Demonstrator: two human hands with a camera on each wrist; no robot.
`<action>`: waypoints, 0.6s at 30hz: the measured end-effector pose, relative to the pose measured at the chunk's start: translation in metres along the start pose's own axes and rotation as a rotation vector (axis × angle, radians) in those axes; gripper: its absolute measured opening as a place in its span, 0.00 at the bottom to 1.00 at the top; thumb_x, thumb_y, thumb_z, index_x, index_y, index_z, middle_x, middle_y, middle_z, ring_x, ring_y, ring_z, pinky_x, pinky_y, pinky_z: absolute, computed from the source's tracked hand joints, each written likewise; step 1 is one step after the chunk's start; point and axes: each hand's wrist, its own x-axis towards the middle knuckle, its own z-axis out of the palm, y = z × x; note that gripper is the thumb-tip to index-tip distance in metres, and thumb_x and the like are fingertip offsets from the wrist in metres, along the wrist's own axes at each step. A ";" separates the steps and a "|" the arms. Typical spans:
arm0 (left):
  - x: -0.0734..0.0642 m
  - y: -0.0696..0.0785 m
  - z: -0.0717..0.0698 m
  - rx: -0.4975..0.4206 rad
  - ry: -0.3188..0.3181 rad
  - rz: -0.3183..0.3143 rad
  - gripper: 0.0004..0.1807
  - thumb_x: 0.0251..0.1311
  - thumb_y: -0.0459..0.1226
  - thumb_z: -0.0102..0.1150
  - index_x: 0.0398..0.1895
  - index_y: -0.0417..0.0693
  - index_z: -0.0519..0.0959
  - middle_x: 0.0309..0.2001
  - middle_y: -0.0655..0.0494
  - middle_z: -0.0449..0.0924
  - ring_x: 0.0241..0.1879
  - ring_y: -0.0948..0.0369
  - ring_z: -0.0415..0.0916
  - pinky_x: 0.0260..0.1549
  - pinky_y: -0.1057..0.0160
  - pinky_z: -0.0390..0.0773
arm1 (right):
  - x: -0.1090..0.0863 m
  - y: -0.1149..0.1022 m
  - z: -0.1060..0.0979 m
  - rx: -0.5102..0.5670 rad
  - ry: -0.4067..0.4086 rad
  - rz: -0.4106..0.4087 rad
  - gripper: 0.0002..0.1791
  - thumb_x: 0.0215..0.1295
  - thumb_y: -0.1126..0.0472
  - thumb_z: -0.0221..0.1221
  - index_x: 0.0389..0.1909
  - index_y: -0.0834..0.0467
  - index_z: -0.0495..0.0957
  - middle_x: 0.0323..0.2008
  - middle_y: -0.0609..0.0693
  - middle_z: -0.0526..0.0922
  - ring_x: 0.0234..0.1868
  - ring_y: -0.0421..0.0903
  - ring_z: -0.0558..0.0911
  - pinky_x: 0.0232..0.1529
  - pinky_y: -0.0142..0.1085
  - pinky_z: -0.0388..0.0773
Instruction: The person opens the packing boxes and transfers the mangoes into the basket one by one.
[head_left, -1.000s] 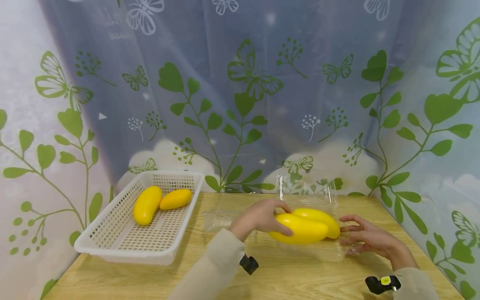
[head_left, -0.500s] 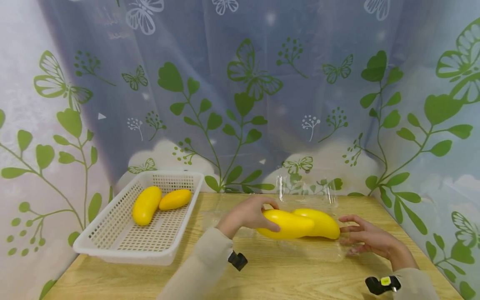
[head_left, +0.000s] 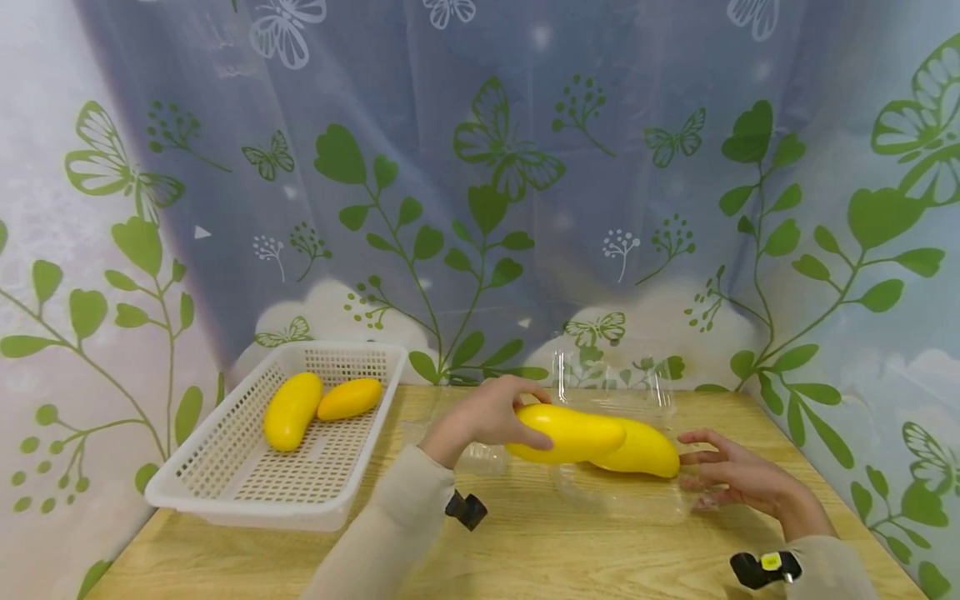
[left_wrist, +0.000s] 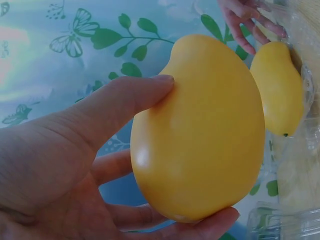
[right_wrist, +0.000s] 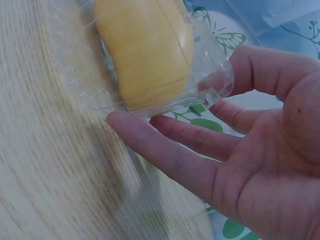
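Note:
My left hand (head_left: 491, 417) grips a yellow mango (head_left: 566, 432), thumb on one side and fingers round the other. That mango is raised and partly covers a second mango (head_left: 645, 450), which lies in a clear plastic box (head_left: 637, 504) with its lid (head_left: 611, 383) standing up behind. The left wrist view shows the held mango (left_wrist: 200, 130) apart from the mango in the box (left_wrist: 277, 90). At the box's right end, my right hand (head_left: 750, 479) holds the clear wall (right_wrist: 150, 112) between thumb and fingertips.
A white perforated basket (head_left: 337, 512) stands at the left with two yellow mangoes (head_left: 292, 412) inside. Another clear plastic container (head_left: 483, 457) lies behind and below my left hand. A patterned curtain (head_left: 480, 208) hangs at the back of the wooden table (head_left: 525, 558).
My left hand has moved left and slightly up with its mango, which overlapped more of the boxed one before. My right hand stays at the box's end.

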 end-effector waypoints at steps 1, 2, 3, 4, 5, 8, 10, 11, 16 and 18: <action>-0.001 0.001 -0.002 0.004 0.002 0.000 0.30 0.53 0.46 0.79 0.61 0.57 0.82 0.57 0.49 0.82 0.48 0.56 0.79 0.43 0.58 0.81 | 0.000 0.000 0.000 -0.001 0.000 0.001 0.31 0.77 0.63 0.51 0.75 0.63 0.50 0.74 0.83 0.49 0.61 0.56 0.83 0.49 0.47 0.88; -0.001 0.001 -0.003 0.007 0.004 -0.002 0.30 0.53 0.46 0.79 0.62 0.57 0.82 0.56 0.48 0.83 0.47 0.56 0.80 0.43 0.58 0.81 | 0.000 0.000 0.000 -0.001 0.002 0.003 0.32 0.77 0.63 0.51 0.75 0.63 0.50 0.74 0.84 0.49 0.61 0.56 0.83 0.49 0.47 0.88; -0.001 0.001 -0.004 0.007 0.006 -0.002 0.30 0.53 0.46 0.79 0.61 0.57 0.82 0.55 0.48 0.83 0.47 0.56 0.80 0.44 0.57 0.81 | 0.001 0.000 0.000 -0.004 0.004 0.004 0.32 0.77 0.63 0.52 0.75 0.64 0.49 0.74 0.84 0.50 0.61 0.56 0.83 0.49 0.47 0.88; -0.002 0.001 -0.006 0.007 0.008 -0.003 0.30 0.53 0.46 0.79 0.62 0.57 0.82 0.56 0.48 0.83 0.48 0.55 0.81 0.45 0.57 0.81 | 0.001 0.000 0.000 -0.006 0.006 0.004 0.33 0.77 0.63 0.52 0.75 0.65 0.48 0.74 0.84 0.50 0.61 0.56 0.83 0.49 0.47 0.88; -0.002 0.001 -0.007 0.011 0.012 -0.005 0.30 0.53 0.46 0.79 0.62 0.57 0.82 0.57 0.49 0.83 0.49 0.55 0.81 0.46 0.56 0.81 | 0.001 0.000 -0.001 -0.007 0.008 0.005 0.33 0.77 0.64 0.52 0.75 0.65 0.48 0.73 0.84 0.50 0.61 0.56 0.83 0.49 0.47 0.88; -0.002 0.000 -0.011 0.018 0.019 -0.008 0.30 0.54 0.46 0.79 0.62 0.57 0.82 0.61 0.49 0.81 0.54 0.52 0.80 0.49 0.54 0.82 | 0.001 0.001 -0.001 -0.007 0.010 0.004 0.33 0.77 0.64 0.52 0.75 0.64 0.48 0.74 0.84 0.50 0.61 0.56 0.83 0.49 0.47 0.88; -0.003 0.000 -0.014 0.021 0.021 -0.010 0.31 0.54 0.46 0.78 0.63 0.58 0.81 0.63 0.49 0.80 0.57 0.50 0.79 0.50 0.53 0.82 | 0.001 0.002 -0.002 -0.004 0.006 0.003 0.32 0.77 0.64 0.52 0.75 0.63 0.49 0.74 0.83 0.50 0.61 0.56 0.83 0.49 0.47 0.88; -0.004 -0.001 -0.015 0.023 0.022 -0.011 0.31 0.54 0.46 0.78 0.63 0.58 0.81 0.62 0.49 0.80 0.57 0.50 0.79 0.50 0.53 0.82 | 0.001 0.002 -0.002 -0.003 0.003 0.002 0.31 0.78 0.64 0.51 0.75 0.63 0.50 0.74 0.83 0.50 0.61 0.56 0.83 0.49 0.47 0.88; -0.008 0.000 -0.024 0.053 0.037 -0.023 0.32 0.54 0.48 0.78 0.64 0.59 0.81 0.61 0.49 0.80 0.57 0.50 0.78 0.48 0.53 0.81 | 0.001 0.002 -0.001 0.000 0.003 0.002 0.32 0.77 0.64 0.52 0.75 0.64 0.49 0.74 0.83 0.50 0.61 0.56 0.83 0.49 0.48 0.88; -0.010 -0.001 -0.028 0.065 0.049 -0.030 0.32 0.54 0.48 0.78 0.64 0.60 0.81 0.61 0.49 0.79 0.57 0.51 0.77 0.48 0.53 0.81 | 0.001 0.001 -0.001 -0.002 0.006 0.002 0.33 0.77 0.65 0.52 0.75 0.65 0.48 0.73 0.83 0.50 0.61 0.56 0.83 0.49 0.48 0.88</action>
